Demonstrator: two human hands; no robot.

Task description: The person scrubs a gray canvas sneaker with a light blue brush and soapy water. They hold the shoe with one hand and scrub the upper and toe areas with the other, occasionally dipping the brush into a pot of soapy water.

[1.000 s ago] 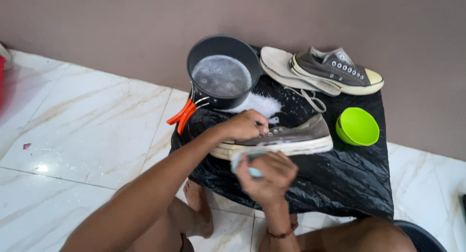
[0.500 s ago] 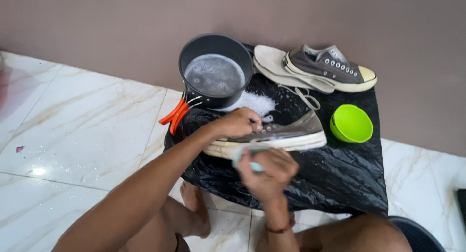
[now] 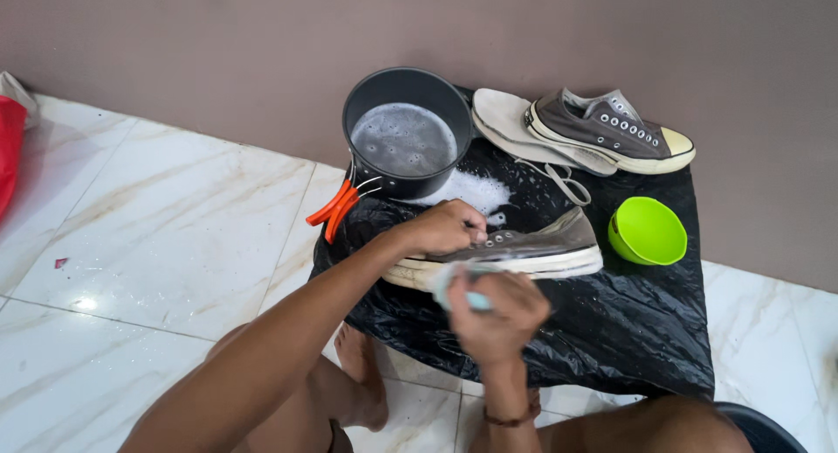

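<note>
While gripped, shoe (image 3: 532, 248) under left hand (image 3: 445, 228)

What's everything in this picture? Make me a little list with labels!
left hand: holds the grey shoe steady on its upper
right hand: grips a pale brush against the shoe's sole edge
pot: dark, foamy water inside, orange handles, behind the shoe
foam: white patch beside the pot
second shoe: grey, by the wall, no laces
insole: pale, next to the second shoe
bowl: green, right of the shoe
sheet: black plastic under everything
floor: white marble tiles
</note>
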